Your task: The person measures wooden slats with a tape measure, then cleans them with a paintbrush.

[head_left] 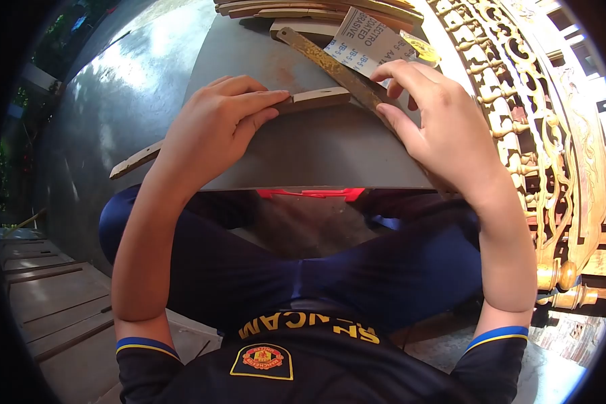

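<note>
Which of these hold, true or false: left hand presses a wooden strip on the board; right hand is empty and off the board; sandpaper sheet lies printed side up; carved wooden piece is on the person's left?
1. The left hand presses a wooden strip on the grey board. True.
2. The right hand is empty and off the board. False: its fingers rest on a curved yellowish strip lying on the board.
3. The sandpaper sheet lies printed side up. True: lettering shows.
4. The carved wooden piece is on the person's left. False: it stands on their right.
</note>
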`<control>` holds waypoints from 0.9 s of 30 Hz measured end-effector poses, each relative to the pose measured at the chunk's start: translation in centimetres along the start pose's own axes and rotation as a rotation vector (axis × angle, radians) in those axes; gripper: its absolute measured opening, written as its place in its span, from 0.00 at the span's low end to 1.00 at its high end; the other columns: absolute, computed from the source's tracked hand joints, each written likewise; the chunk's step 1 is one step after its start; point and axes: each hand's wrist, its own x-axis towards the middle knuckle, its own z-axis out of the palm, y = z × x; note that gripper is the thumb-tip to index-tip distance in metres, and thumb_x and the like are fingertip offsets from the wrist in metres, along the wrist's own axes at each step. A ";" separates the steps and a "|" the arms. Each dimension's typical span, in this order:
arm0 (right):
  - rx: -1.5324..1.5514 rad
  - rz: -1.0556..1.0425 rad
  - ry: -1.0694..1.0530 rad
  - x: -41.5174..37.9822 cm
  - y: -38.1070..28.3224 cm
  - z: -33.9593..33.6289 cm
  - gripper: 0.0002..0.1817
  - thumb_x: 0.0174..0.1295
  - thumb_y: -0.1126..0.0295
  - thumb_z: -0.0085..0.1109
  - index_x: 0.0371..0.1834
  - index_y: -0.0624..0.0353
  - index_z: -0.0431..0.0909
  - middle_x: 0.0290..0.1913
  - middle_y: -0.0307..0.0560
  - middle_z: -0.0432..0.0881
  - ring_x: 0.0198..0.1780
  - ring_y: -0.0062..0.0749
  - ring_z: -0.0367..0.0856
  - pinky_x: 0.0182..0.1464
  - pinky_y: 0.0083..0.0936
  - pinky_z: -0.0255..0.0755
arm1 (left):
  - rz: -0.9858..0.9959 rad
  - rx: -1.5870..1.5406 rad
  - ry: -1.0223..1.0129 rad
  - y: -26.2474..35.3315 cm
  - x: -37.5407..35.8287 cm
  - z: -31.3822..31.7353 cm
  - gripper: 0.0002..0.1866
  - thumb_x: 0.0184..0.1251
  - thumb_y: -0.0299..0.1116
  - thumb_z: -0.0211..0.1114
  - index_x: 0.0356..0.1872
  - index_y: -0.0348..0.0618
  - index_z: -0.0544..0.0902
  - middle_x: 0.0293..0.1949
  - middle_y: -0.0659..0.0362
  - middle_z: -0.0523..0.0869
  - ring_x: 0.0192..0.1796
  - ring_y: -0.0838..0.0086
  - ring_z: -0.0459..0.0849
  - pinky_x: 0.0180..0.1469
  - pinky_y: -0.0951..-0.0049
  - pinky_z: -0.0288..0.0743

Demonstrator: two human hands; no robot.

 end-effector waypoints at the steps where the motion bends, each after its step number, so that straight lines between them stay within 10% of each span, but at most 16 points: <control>1: 0.057 0.015 -0.068 -0.3 -0.9 -1.1 0.07 0.69 0.71 0.67 0.45 0.59 0.82 0.35 0.55 0.87 0.44 0.58 0.89 0.46 0.48 0.82 | 0.007 0.002 0.005 0.1 0.0 -0.1 0.14 0.73 0.27 0.72 0.57 0.42 0.93 0.46 0.53 0.92 0.47 0.57 0.89 0.53 0.62 0.82; 3: 0.168 0.045 -0.201 -1.6 -4.5 -4.7 0.05 0.68 0.72 0.66 0.41 0.61 0.82 0.34 0.55 0.85 0.43 0.58 0.88 0.47 0.48 0.82 | 0.001 -0.033 0.020 0.0 -0.2 0.1 0.14 0.74 0.29 0.72 0.57 0.43 0.93 0.46 0.54 0.92 0.47 0.57 0.89 0.53 0.61 0.82; 7: 0.543 -0.076 -1.599 -9.6 -7.2 -5.8 0.14 0.74 0.61 0.60 0.40 0.60 0.87 0.34 0.55 0.88 0.40 0.51 0.90 0.44 0.43 0.82 | 0.011 -0.034 0.059 -0.5 -0.4 0.5 0.13 0.74 0.32 0.73 0.56 0.44 0.94 0.45 0.56 0.92 0.48 0.57 0.88 0.53 0.59 0.82; 11: 0.659 0.488 -2.145 -19.9 -6.7 -2.6 0.15 0.70 0.65 0.56 0.45 0.63 0.89 0.36 0.52 0.91 0.39 0.43 0.91 0.44 0.40 0.82 | 0.005 -0.016 0.092 -0.6 -0.6 1.1 0.13 0.73 0.33 0.73 0.55 0.45 0.94 0.44 0.58 0.91 0.48 0.58 0.88 0.54 0.58 0.82; 18: 0.714 1.151 -1.819 -31.0 -8.6 1.9 0.13 0.70 0.71 0.54 0.41 0.65 0.90 0.31 0.47 0.89 0.39 0.30 0.91 0.39 0.30 0.83 | -0.024 0.009 0.115 -0.2 -0.9 1.3 0.13 0.73 0.33 0.73 0.54 0.47 0.95 0.44 0.60 0.90 0.50 0.60 0.87 0.56 0.57 0.81; 27: 0.645 1.262 -1.713 -31.9 -8.6 3.7 0.13 0.71 0.70 0.57 0.44 0.63 0.91 0.30 0.44 0.89 0.35 0.25 0.88 0.36 0.28 0.80 | -0.022 0.017 0.106 -0.7 -1.1 1.6 0.12 0.74 0.34 0.71 0.53 0.48 0.95 0.42 0.60 0.90 0.49 0.61 0.87 0.54 0.59 0.82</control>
